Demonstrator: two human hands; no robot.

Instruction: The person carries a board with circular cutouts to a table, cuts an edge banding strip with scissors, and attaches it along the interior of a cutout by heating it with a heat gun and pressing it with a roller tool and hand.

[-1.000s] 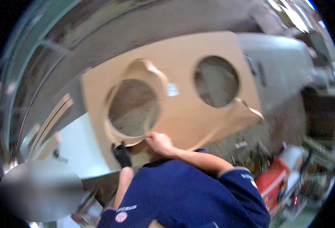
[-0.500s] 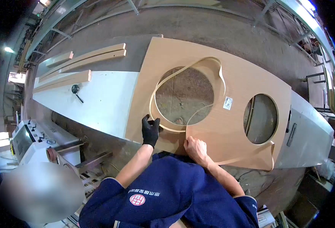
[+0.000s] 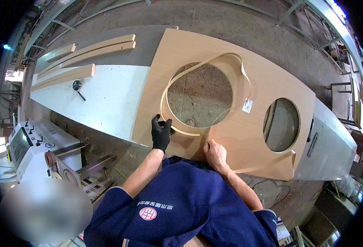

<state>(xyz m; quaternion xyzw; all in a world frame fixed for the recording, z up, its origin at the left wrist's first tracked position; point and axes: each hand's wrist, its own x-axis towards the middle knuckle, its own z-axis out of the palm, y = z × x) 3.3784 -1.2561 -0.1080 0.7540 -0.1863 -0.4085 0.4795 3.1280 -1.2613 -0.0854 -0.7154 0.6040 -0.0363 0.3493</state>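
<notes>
A wood-coloured panel (image 3: 185,45) with two round cut-outs lies before me. Around the larger cut-out curls a thin strip of edge banding (image 3: 186,132), its loose end lying near the panel's front edge. My left hand (image 3: 161,135), in a black glove, has thumb and fingers closed around the strip at the left of the hole. My bare right hand (image 3: 217,154) pinches another stretch of banding just right of that loose end. From there, banding runs right to a folded piece (image 3: 286,164) at the panel's front edge. A white label (image 3: 247,106) sits between the cut-outs.
On the white board (image 3: 107,99) at left are several wooden strips (image 3: 95,47) and a small black-handled tool (image 3: 78,87). A grey metal surface (image 3: 327,144) extends at right. A white machine (image 3: 45,142) stands at lower left, near a person whose head is blurred (image 3: 45,210).
The strip's end by the left hand now lies apart from the banding in my right hand, with a gap between. My right hand has shifted slightly right, and the view has tilted a little.
</notes>
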